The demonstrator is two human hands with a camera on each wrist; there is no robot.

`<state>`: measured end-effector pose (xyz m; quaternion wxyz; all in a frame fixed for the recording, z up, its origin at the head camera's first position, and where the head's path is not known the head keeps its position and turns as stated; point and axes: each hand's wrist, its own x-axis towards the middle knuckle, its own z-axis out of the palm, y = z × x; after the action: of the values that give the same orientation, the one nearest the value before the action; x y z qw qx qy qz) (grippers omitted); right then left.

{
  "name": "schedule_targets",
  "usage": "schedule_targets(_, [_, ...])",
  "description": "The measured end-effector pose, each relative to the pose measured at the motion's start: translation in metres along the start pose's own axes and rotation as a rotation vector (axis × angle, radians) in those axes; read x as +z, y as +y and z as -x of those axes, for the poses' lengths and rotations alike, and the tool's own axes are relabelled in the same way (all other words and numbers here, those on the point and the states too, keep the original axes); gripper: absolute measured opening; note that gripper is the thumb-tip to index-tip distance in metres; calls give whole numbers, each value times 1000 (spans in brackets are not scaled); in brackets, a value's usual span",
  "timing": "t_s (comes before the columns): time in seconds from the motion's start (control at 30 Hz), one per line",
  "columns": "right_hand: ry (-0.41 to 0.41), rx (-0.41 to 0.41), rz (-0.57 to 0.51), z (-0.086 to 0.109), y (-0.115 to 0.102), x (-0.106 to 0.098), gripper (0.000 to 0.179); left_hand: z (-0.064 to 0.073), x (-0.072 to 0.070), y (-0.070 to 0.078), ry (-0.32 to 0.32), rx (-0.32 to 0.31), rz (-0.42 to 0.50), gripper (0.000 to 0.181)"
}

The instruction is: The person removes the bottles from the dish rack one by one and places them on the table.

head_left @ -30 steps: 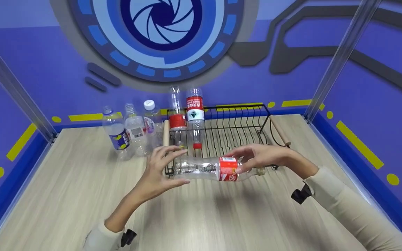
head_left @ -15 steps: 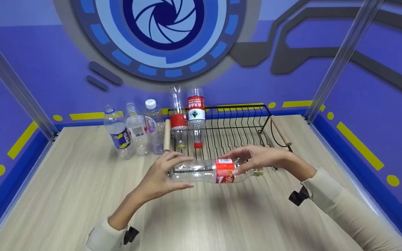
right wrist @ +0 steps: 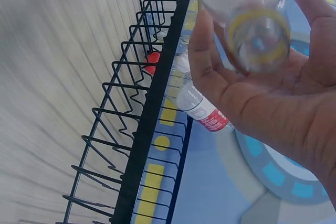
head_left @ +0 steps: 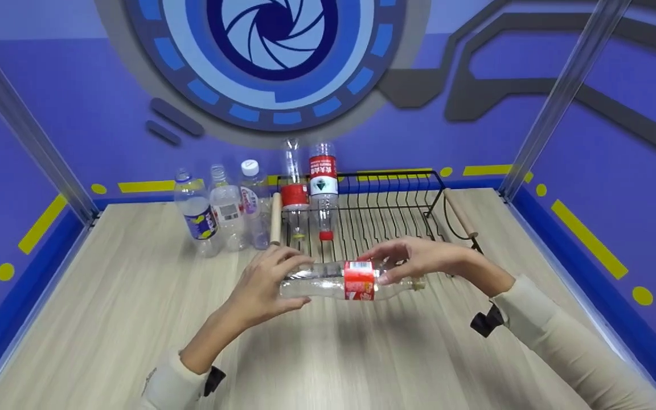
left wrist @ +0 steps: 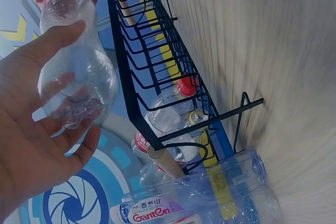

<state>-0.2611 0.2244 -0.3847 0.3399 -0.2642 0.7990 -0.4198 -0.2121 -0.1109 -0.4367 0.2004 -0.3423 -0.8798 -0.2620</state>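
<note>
1. The clear bottle (head_left: 328, 286) lies level between the two hands, its base toward the left and its neck toward the right, raised over the near edge of the black wire rack (head_left: 389, 209).
2. The right hand (head_left: 422, 257) grips it at the neck end, thumb on the near side, fingers across the far side, just beside the red label (head_left: 359, 281).
3. The left hand (head_left: 265, 287) curves round the base, fingers above and thumb below; I can't tell how firmly it presses.
4. Two bottles lean neck-down in the rack, one with a red band (head_left: 295, 196), the other with a red cap (head_left: 326, 235). Three more stand on the table (head_left: 299, 364) beside the rack's left handle (head_left: 276, 219).
5. The right palm is hidden in the head view, and some right fingers pass behind the bottle. From the right wrist, the mouth (right wrist: 258, 43) is a blur with a yellowish ring, and the bottle's far end runs out of the picture.
6. From the left wrist, fingers show dimly through the plastic, and the right hand is cut off at the top edge.
7. The rack's near side is partly covered by the bottle and hands.
</note>
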Motion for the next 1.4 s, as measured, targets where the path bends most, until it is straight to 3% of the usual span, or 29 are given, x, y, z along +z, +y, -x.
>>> schedule_targets(0.2, [-8, -23, -21, 4, 1, -3, 61, -3, -1, -1, 11, -15, 9, 61])
schedule_targets(0.43, [-5, -141, -48, 14, 10, -18, 53, 2, -4, -7, 41, -39, 33, 58])
schedule_targets(0.8, [210, -143, -152, 48, 49, -71, 46, 12, -16, -27, 68, -153, 23, 60])
schedule_targets(1.07, [398, -90, -168, 66, 74, -111, 48, 22, -26, -55, 111, -285, 126, 58])
schedule_targets(1.4, [481, -39, -203, 84, 115, -126, 41, 34, -29, -75, 175, -410, 178, 59])
